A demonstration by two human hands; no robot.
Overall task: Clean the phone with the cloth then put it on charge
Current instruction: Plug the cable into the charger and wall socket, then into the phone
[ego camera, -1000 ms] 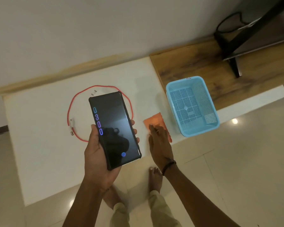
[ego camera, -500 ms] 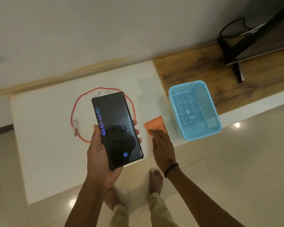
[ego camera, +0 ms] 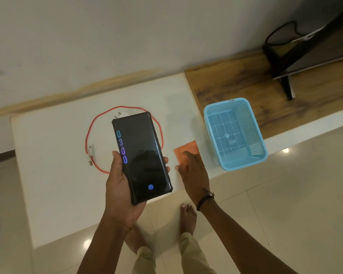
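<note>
Cleaning not begun: left hand fingers clamp black glass-fronted phone; right hand fingers spread flat on orange cloth, red charging cable unplugged on white desk.

White table, wall behind. Left hand: grips black phone, screen up & lit, held above table centre. Right hand: fingers spread flat on orange cloth nr front-right edge. Red charging cable looped at centre w/ white plug. Blue basket at right edge, just beside cloth.
</note>
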